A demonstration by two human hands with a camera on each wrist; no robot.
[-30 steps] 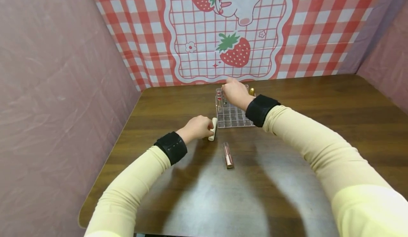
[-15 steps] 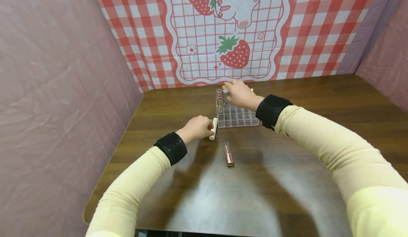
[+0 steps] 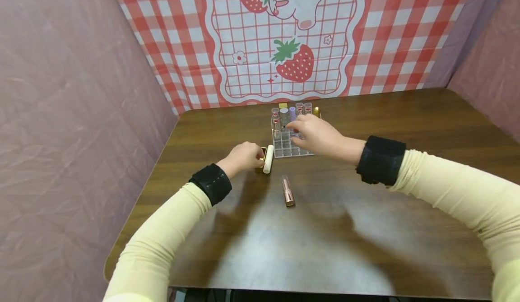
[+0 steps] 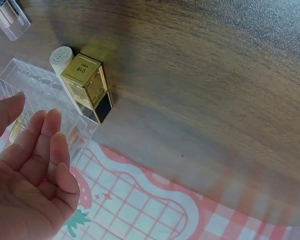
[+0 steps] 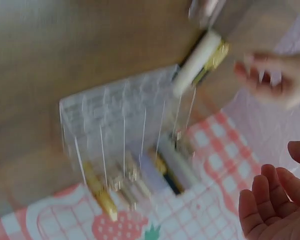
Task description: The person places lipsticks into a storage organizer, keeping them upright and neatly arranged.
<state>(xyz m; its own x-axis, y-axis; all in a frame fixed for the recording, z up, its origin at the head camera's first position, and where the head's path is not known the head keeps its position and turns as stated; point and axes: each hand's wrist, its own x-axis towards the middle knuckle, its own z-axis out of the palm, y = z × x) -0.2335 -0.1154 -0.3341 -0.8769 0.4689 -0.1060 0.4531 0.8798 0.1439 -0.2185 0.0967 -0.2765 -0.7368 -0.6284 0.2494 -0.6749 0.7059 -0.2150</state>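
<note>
My right hand (image 3: 318,135) is hovering over the clear rack (image 3: 284,151), thumb and fingers parting in a loose curve, nothing sitting between them. My fingertips are overlapping the slots from above; whether they're touching anything there, I can't tell. And my left hand (image 3: 243,156)? Also carrying nothing, fingers curving softly, thumb standing off, a fairly wide gap.

Just beside it, on the table (image 3: 365,229), the white tube (image 3: 268,160) and the square gold tube (image 4: 82,85) are lying side by side at the rack's left, the gold one nearer my fingers. They're probably resting there to be within easy reach; neither one is being pinched.

Moving out now: the rose-gold lipstick (image 3: 288,191) is lying alone on the near side, well apart from the white and gold pair, its long side down, likely for steadiness. At the far side, the silver tube (image 3: 284,114) and the purple tube (image 3: 292,113) are standing upright in the rack, the slots presumably keeping them from toppling. Beyond everything, the checked cloth (image 3: 162,35) is hanging as a backdrop.
</note>
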